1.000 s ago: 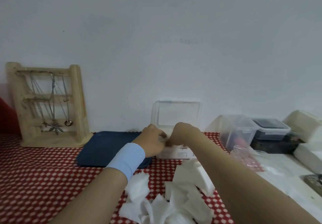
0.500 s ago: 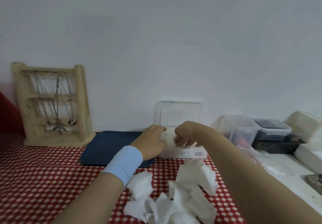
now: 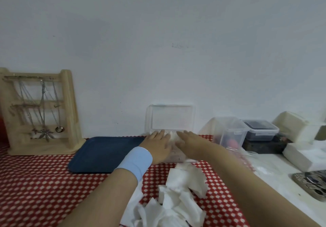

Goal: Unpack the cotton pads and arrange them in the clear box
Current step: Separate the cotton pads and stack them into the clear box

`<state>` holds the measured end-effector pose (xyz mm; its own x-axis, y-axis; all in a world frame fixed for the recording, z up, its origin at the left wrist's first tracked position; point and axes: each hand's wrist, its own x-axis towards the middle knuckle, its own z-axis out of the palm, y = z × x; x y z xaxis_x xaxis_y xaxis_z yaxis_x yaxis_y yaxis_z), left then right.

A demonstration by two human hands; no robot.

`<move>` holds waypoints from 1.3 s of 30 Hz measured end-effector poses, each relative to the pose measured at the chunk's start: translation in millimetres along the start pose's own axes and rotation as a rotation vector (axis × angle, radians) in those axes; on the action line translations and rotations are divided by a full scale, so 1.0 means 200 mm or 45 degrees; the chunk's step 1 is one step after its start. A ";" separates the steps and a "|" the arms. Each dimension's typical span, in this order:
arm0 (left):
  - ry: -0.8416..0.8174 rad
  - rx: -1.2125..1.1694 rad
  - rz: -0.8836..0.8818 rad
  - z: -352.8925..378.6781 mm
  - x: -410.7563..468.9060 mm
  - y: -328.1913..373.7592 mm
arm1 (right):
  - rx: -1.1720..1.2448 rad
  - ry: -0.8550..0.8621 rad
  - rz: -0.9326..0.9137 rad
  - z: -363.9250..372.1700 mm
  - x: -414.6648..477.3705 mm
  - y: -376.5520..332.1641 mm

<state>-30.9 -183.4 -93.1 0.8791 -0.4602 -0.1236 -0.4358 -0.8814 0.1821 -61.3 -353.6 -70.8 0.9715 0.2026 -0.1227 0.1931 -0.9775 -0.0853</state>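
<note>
Head view: left hand [image 3: 158, 145], right hand [image 3: 189, 141] flat, straight-fingered, on soft white cotton pads [image 3: 172, 136] in clear box [image 3: 172, 119].

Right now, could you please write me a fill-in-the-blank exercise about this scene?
1. The lid of the clear plastic box stands ___.
2. The dark blue rectangular tray lies on the box's ___ side.
3. The left hand has a light ___ wristband at its wrist.
4. Silver necklaces hang on the pale ___ stand.
Missing words: open; left; blue; wooden.
</note>
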 end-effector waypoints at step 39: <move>0.422 -1.623 -0.319 0.01 -0.64 -0.30 | 0.993 0.175 -0.103 -0.04 -0.17 -0.49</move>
<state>-117.6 -71.0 -90.3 0.9923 -0.0946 -0.0798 0.0660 -0.1407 0.9878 -112.5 -265.0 -51.3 0.9766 0.2127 0.0323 0.1616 -0.6261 -0.7628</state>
